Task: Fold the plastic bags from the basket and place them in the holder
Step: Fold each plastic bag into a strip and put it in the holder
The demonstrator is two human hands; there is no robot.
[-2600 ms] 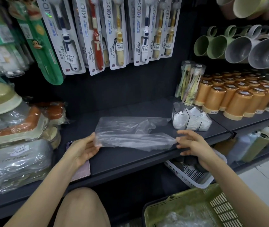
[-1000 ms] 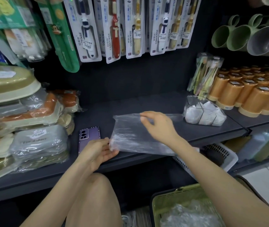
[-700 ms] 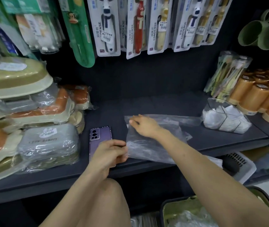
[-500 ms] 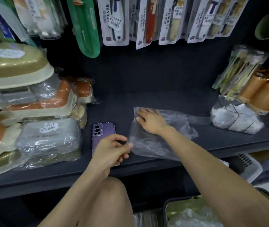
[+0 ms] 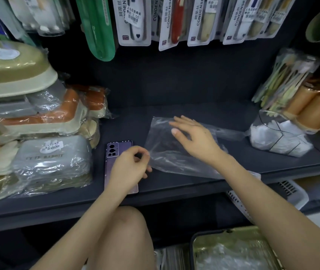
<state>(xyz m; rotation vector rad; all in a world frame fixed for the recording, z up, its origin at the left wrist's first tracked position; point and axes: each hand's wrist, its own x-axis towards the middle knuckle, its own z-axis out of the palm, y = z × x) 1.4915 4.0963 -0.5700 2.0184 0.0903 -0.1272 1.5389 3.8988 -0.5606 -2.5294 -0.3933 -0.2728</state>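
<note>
A clear plastic bag (image 5: 163, 151) lies folded over on the dark shelf (image 5: 174, 190). My left hand (image 5: 130, 168) pinches the bag's left edge between thumb and forefinger. My right hand (image 5: 194, 139) lies on top of the bag with straight, spread fingers. The clear holder (image 5: 278, 135) with white folded bags inside stands at the shelf's right. The green basket (image 5: 233, 250) with crumpled clear bags sits on the floor at the bottom right.
A purple phone (image 5: 116, 152) lies on the shelf partly under my left hand. Wrapped soap boxes (image 5: 52, 162) are stacked at the left. Orange cups (image 5: 311, 108) and toothbrush packs (image 5: 284, 78) stand right. Carded toothbrushes (image 5: 174, 20) hang above. A white basket (image 5: 291, 193) sits below the shelf.
My right hand folded the bag's right part over to the left and now lies flat on it. My left hand stays at the left edge. The view has shifted left.
</note>
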